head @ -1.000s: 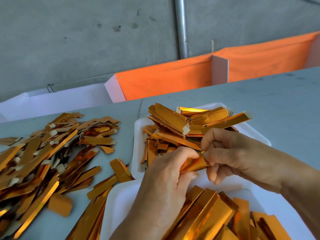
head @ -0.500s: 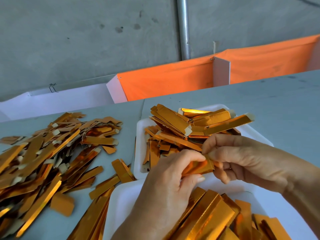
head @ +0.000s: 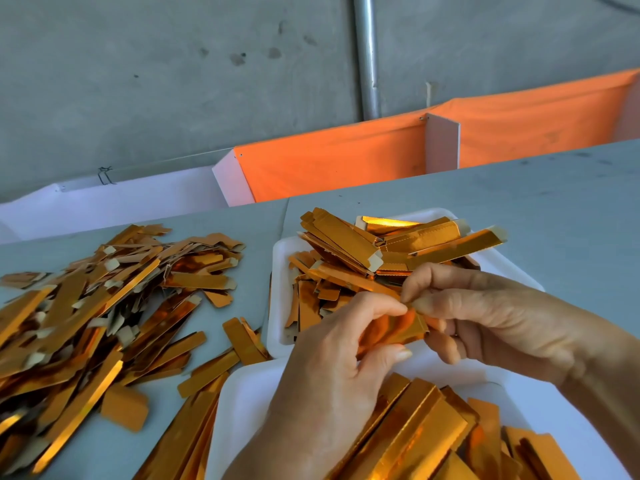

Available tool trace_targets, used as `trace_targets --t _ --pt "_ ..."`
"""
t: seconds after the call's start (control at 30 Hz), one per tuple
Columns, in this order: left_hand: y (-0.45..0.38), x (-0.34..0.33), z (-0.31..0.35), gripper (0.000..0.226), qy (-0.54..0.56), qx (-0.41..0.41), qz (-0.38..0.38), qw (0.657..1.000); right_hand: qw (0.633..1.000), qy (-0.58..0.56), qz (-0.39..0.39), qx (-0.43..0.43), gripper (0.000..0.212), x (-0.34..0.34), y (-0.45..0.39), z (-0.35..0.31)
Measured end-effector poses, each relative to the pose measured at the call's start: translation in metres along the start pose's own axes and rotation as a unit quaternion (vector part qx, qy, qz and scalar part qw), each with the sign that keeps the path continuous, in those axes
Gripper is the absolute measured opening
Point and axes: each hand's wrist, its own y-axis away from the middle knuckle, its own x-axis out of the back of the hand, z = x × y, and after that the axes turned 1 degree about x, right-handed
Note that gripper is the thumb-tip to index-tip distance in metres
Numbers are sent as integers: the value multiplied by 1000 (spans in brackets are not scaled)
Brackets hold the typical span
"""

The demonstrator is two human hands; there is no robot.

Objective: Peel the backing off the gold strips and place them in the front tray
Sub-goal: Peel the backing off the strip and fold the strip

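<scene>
A: Left side first. Loose pile of gold strips (head: 86, 306) spread on the desk (head: 554, 209), some with pale tabs showing. Risk there?

B: Only mixing. Pieces lie right up against the near tray (head: 242, 382), so anything dropped could land among the wrong lot.

A: Middle. Left hand (head: 332, 368), thumb and forefinger curled round the gold strip (head: 394, 327), pinching it.

B: Strip's held in the air between both hands, above the gap between the two white trays. It looks bowed already. Squeeze harder and I'd guess the foil creases.

A: Right hand (head: 485, 323)?

B: Fingertips pinching the strip's upper edge, where the left thumb meets it. Probably picking at the backing. Can't see any backing lifted, too small. If the nail slips, the layer could tear off short.

A: Front tray (head: 280, 271)?

B: Farther one, heaped high, long pieces poking over its far rim. Drop another on top carelessly and it may slide off onto the desk.
</scene>
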Motion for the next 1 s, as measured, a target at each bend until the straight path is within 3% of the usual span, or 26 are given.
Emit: trace_targets --t 0.23,0.43,0.6,0.7,1.0 --pt "0 -6 0 38 -40 -7 15 999 995 95 22 -13 20 1 1 -1" --pt "-2 -8 -4 27 -82 -44 24 995 990 143 17 -13 20 3 0 -1" --pt "-2 -4 -4 32 16 -4 37 999 999 21 -14 20 19 4 3 1" --pt "-1 -3 -2 28 84 -1 29 996 997 -48 -50 30 30 6 2 1" --pt "-2 -2 -1 26 195 -8 1 981 993 -80 -82 25 25 7 2 0"
